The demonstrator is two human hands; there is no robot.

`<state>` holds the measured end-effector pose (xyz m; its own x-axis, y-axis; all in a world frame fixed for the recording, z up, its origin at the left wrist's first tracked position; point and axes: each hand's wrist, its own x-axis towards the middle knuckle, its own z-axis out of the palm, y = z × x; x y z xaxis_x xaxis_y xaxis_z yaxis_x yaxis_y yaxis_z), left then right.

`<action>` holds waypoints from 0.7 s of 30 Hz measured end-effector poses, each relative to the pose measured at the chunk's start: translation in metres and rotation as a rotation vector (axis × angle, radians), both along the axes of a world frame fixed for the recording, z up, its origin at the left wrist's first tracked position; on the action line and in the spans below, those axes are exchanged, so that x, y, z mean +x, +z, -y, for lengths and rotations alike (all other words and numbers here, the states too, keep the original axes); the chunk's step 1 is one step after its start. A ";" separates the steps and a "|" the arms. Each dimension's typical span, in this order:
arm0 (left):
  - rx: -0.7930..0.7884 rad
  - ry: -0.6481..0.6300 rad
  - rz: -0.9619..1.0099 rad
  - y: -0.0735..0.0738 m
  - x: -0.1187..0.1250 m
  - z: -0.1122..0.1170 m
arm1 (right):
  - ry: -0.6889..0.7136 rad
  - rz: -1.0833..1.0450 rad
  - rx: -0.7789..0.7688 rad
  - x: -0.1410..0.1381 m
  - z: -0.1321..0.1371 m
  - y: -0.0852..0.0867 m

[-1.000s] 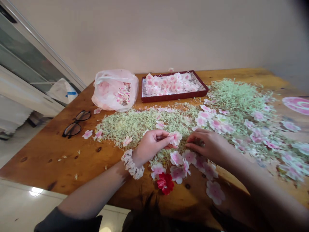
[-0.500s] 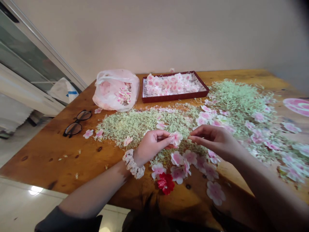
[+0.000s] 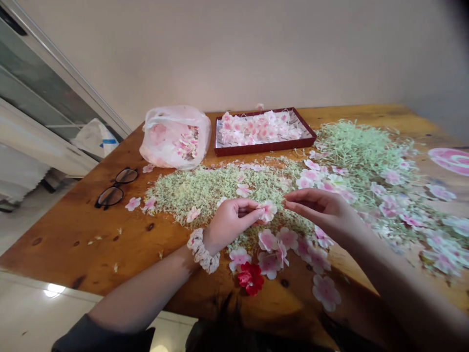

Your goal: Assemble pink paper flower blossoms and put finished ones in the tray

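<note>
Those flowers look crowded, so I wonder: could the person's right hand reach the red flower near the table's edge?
Probably yes. Only flat pink flowers lie between the right hand and the red flower. The left hand, pinching another pink flower, sits farther up the table, off that path.

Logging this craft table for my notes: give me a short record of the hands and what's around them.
Left hand: holds a pink flower
Right hand: open, fingers near the flower, not touching it
Left wrist: scrunchie
Under hands: green shreds
Nearby: red flower
Farther: tray, plastic bag, glasses
</note>
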<state>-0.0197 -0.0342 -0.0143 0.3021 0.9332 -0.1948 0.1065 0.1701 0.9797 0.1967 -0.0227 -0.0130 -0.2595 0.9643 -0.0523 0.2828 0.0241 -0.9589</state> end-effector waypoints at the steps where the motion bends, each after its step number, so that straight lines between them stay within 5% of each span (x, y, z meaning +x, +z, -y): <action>1: -0.001 0.002 -0.001 0.000 0.000 0.000 | -0.011 -0.042 0.004 0.000 0.000 -0.001; 13: 0.021 -0.022 0.035 -0.007 -0.002 -0.002 | 0.036 -0.002 0.059 -0.009 0.010 0.008; 21: 0.000 -0.049 0.089 -0.005 0.000 0.000 | 0.111 0.186 0.573 -0.021 0.013 0.002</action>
<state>-0.0201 -0.0344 -0.0196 0.3637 0.9167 -0.1656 0.0275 0.1671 0.9856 0.1761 -0.0362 -0.0114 -0.3964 0.8202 0.4125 0.4102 0.5602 -0.7197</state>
